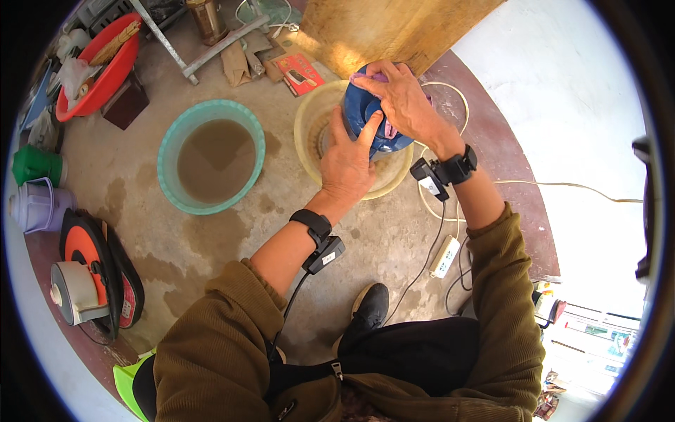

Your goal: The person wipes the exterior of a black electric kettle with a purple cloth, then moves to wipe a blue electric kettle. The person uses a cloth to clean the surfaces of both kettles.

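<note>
A round, glossy dark-blue piece [358,105] is held over a cream-yellow basin [304,137]; its exact kind does not show. My left hand [348,165] grips its near side, with the thumb and forefinger against the surface. Across the top of it, my right hand [406,105] presses a pinkish-purple cloth [390,129], part of which sticks out at the far left edge. The fingers of my right hand are bent around this cloth. Left of the cream basin, a turquoise basin [165,162] holds murky brown water [214,162].
A wooden board [394,32] leans beyond the basins. A white power strip [444,257] and cables lie on the floor at right. At left are a red basin [126,70] of items, a lilac bucket [46,204] and a grey pot [74,292]. Wet patches mark the concrete floor.
</note>
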Available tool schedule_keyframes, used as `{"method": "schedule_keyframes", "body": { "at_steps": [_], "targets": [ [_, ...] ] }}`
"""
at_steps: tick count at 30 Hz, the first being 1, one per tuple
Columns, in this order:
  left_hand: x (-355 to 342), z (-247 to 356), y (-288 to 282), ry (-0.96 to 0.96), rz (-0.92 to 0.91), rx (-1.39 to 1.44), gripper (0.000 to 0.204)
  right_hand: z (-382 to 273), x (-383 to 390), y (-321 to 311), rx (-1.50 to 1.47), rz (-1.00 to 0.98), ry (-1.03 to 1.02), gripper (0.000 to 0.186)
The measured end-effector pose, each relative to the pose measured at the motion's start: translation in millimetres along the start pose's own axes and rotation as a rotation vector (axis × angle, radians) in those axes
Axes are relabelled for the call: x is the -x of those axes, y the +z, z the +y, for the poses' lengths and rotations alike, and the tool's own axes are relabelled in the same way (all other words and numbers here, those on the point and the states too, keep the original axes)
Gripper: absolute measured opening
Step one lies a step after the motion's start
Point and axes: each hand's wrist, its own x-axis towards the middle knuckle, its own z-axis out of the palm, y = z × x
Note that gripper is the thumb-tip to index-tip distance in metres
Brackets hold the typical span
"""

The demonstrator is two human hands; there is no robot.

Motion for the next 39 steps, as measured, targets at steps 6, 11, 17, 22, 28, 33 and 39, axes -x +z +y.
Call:
{"method": "schedule_keyframes", "body": {
  "at_steps": [6,11,17,22,28,33,39],
  "targets": [
    [0,-1,1,0.022,0.018,-0.002,0.095,22,-2,7,0.270,0.088,0.140,0.047],
    [0,2,-3,-0.010,-0.021,0.019,0.095,29,-11,12,0.249,0.066,0.226,0.045],
    [-1,1,-3,-0.065,-0.096,0.079,0.093,-12,1,3,-0.024,-0.056,0.067,0.059],
    [0,1,-2,-0.025,-0.032,0.041,0.098,10,-4,4,0.277,0.026,0.175,0.053],
    [-1,1,-3,-0.001,0.001,0.045,0.096,15,-5,7,0.297,0.046,0.280,0.049],
    [-2,1,-2,-0.086,-0.112,0.057,0.096,-22,8,0,0.083,0.031,-0.021,0.060],
    [-2,-1,-2,-0.055,-0.108,0.087,0.097,-21,3,-6,0.126,-0.031,0.098,0.065]
  ]
}}
